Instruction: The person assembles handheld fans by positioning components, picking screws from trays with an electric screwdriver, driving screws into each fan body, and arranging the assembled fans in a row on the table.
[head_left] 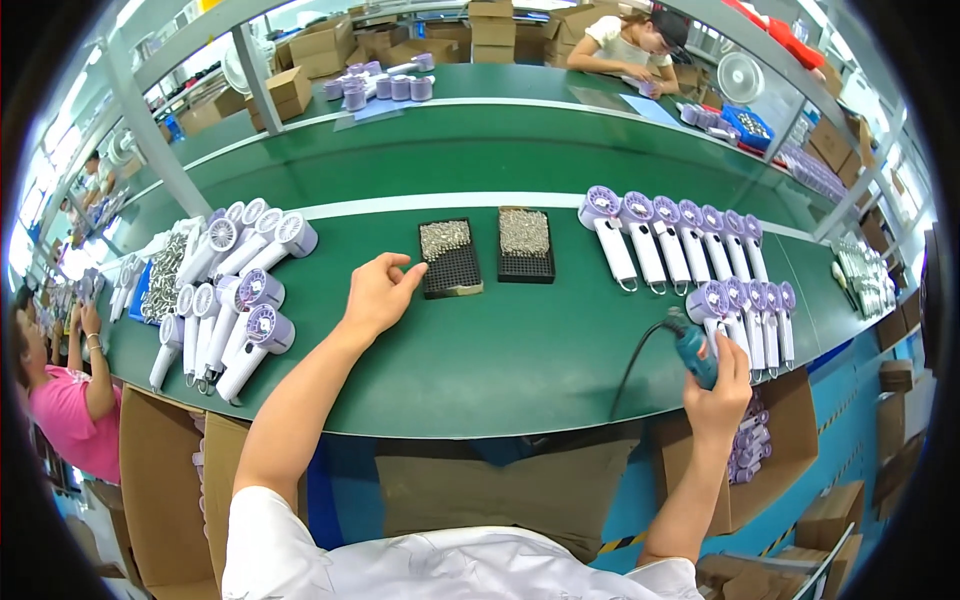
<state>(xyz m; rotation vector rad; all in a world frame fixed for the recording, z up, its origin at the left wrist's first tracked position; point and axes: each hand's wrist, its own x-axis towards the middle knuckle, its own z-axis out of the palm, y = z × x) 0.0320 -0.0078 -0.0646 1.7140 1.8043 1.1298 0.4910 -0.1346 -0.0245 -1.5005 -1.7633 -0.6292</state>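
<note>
My right hand [718,395] is wrapped round a teal electric screwdriver [697,352], whose black cord runs from its upper end down to the bench edge. The driver's bit does not show. Right beside it, the front row of white-and-purple handheld fans [737,300] lies with the heads pointing away from me. My left hand [383,292] hovers at the left edge of a black grid tray [455,272] partly covered with small metal screws. Its thumb and index finger are curled but look slightly apart, with nothing visible between them. A second black tray [526,268] of screws sits to the right.
Another row of fans [668,235] lies behind the front row, and a pile of fans [230,300] covers the left. Metal hooks [172,275] fill a blue bin there. Open cardboard boxes [790,450] stand below the green bench [480,380]. Co-workers sit across and at left.
</note>
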